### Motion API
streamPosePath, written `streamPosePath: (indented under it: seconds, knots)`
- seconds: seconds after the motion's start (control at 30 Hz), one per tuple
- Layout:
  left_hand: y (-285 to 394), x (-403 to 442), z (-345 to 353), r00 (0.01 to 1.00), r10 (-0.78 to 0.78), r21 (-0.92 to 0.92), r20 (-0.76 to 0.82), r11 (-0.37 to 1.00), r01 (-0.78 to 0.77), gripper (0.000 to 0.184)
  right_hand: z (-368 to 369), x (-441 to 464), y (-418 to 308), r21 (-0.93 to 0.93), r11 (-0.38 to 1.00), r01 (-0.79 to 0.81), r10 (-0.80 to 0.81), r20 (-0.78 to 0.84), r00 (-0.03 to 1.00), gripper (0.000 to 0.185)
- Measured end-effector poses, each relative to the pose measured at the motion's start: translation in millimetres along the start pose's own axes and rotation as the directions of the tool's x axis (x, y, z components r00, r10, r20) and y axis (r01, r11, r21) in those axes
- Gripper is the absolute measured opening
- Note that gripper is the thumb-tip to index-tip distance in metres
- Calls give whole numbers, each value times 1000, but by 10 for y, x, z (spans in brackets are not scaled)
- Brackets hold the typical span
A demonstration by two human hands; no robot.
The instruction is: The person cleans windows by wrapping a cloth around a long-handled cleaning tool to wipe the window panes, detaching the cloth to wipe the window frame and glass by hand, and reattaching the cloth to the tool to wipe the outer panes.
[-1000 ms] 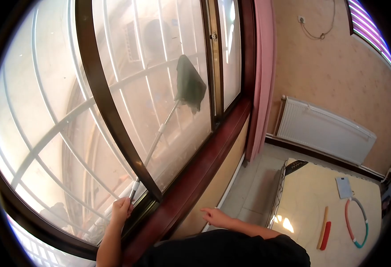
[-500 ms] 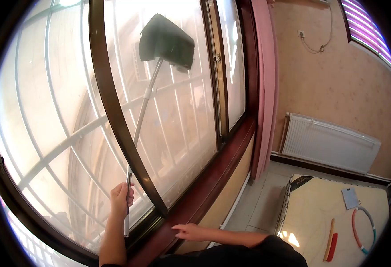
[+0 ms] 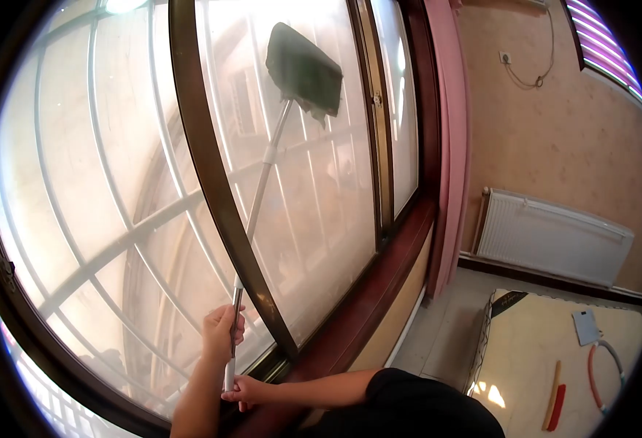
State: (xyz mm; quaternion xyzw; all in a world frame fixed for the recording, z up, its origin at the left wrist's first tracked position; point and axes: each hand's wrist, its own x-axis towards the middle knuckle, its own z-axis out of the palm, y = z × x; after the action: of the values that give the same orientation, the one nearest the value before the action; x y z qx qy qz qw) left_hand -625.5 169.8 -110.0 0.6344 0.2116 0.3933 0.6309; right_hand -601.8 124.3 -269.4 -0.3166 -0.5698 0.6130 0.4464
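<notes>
So the big thing here is the barred window (image 3: 314, 212), filling everything ahead and up from our grip. The mattress (image 3: 514, 350) sits well off to the right of our hands, and the radiator (image 3: 551, 237) is further out beyond it.

Then there's our pole (image 3: 261, 190) — it runs from the grip up and slightly right, long axis steeply slanted, with the dark frame bar (image 3: 215, 146) crossing in front of it partway. At the far end, well above our hands, hangs the dark green cloth (image 3: 304, 69), up against the glass as far as we can judge.

Our left hand (image 3: 222, 326) is wrapped firmly round the lower shaft, so it's the one nearer the cloth. Our right hand (image 3: 242, 393) is just below, at the butt end, fingers bent; whether they're really clasping it, we can't tell. Smallest bit: a red brush (image 3: 558, 409) on the mattress, way right of the grip.

What's different from half a second ago? Back then our right hand is over the sill, clear of the pole — now it's at the pole's end. Our left hand is on the shaft both times.
</notes>
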Motion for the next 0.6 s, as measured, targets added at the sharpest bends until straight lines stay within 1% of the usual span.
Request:
streamPosePath:
  seconds: [0.03, 0.07, 0.1, 0.13, 0.17, 0.2, 0.23, 0.27, 0.3, 0.33, 0.37, 0.4, 0.43, 0.47, 0.53, 0.57, 0.6]
  knots:
    - [-14, -9, -11, 1000, -2, 14, -2, 1000, 2, 33, -39, 92, 96, 41, 998, 38, -38, 0, 999, 31]
    - [-24, 0, -14, 1000, 2, 24, -2, 1000, -2, 33, -30, 113, 118, 22, 999, 44, -44, 1, 999, 31]
    - [10, -39, -40, 1000, -1, 17, 19, 1000, 1, 29, 5, 132, 145, 76, 989, 128, -126, -28, 992, 26]
    - [3, -65, -63, 1000, 13, 16, 27, 1000, -14, 29, 53, 132, 109, 134, 968, 214, -208, -62, 976, 21]
    - [-20, -98, -90, 994, 85, 180, 65, 979, -95, 27, 61, 28, -35, 50, 986, 160, -158, -40, 987, 20]
    - [-5, -130, -94, 983, 148, 337, 110, 925, -177, 26, 59, 9, -59, 44, 985, 166, -164, -40, 986, 20]
    - [95, -257, -39, 994, 60, 419, 93, 903, -93, 28, 63, 8, -31, -6, 988, 155, -155, -74, 985, 19]
    - [12, -325, -155, 992, 22, 492, 126, 867, -82, 30, 68, 20, 43, -53, 989, 140, -146, -109, 983, 18]
    - [-203, -376, -327, 992, 44, 513, 117, 853, -98, 31, 17, 70, 157, -31, 979, 203, -205, -121, 971, 18]
    - [-412, -421, -473, 992, 65, 535, 110, 837, -114, 32, 5, 64, 120, -31, 978, 207, -209, -122, 970, 18]
    - [-494, -504, -502, 997, 49, 535, 56, 842, -72, 29, -18, 22, 50, -75, 978, 195, -204, -136, 969, 17]
    - [-565, -567, -506, 999, 32, 532, 0, 846, -27, 26, -28, -10, -1, -119, 976, 180, -197, -151, 969, 16]
    - [-449, -630, -347, 995, 75, 517, -62, 856, -32, 20, -12, 6, 43, -93, 974, 207, -220, -164, 962, 17]
    - [-470, -635, -333, 995, 75, 516, -64, 856, -31, 20, -53, 39, 68, -93, 974, 205, -218, -164, 962, 17]
    - [-515, -608, -332, 986, 104, 380, -132, 924, -46, 15, -145, 100, 73, -237, 951, 198, -203, 2, 979, 20]
    - [-514, -540, -345, 981, 136, 387, -136, 919, -74, 15, -153, -52, -189, -227, 966, 125, -136, -34, 990, 32]
    - [-469, -491, -375, 981, 139, 387, -136, 919, -76, 15, -223, -106, -150, -229, 965, 127, -138, -32, 990, 32]
